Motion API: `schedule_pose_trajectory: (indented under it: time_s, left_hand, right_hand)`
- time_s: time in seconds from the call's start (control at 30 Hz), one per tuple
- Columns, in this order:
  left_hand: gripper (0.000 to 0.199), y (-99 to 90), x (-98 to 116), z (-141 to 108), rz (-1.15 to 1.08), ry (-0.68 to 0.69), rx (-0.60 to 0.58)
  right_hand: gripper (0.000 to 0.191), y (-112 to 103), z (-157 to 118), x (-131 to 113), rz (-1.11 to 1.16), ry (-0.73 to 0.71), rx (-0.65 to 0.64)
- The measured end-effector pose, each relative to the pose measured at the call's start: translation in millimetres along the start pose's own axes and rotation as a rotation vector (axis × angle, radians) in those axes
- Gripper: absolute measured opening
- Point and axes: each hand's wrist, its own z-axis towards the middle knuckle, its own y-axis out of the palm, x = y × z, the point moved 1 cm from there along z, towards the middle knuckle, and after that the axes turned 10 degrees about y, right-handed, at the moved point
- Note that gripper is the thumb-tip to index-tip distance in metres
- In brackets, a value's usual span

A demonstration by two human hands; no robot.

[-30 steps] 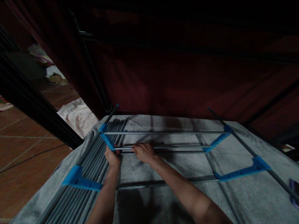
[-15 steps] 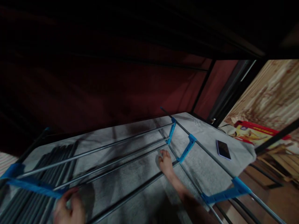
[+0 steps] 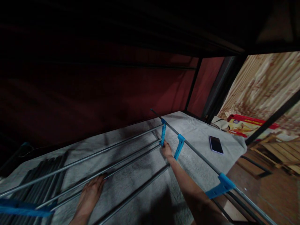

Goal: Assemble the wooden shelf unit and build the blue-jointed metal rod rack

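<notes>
A frame of grey metal tubes with blue plastic connectors lies across the grey cloth. My left hand is closed around the lower inner tube, left of the middle. Farther right, my right hand has its fingers closed at the base of the far blue connector, where the inner tubes meet it; the fingertips are partly hidden. A second blue connector stands just right of that hand. Nearer the front right is a third blue connector, and another blue connector lies at the lower left.
Several loose dark tubes lie side by side on the left of the cloth. A phone rests on the right. Beyond the edge are a red and yellow box, a wooden pallet and a black metal post.
My left hand has moved right from near the left connector onto the inner tube. My right hand has reached forward to the far connector. The view has shifted slightly right.
</notes>
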Motion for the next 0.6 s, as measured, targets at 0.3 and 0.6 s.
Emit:
schedule_pose_trajectory:
  time_s: [0.3, 0.6]
  left_hand:
    - [0.051, -3.1, 0.9, -8.7, -0.029, 0.053, -0.050]
    - [0.054, -7.9, 11.6, -8.6, 0.109, 0.019, -0.187]
  right_hand:
    - [0.058, 16.9, -13.3, 16.7, 0.126, 0.097, 0.082]
    - [0.054, 22.6, -15.7, 18.5, 0.227, 0.056, 0.143]
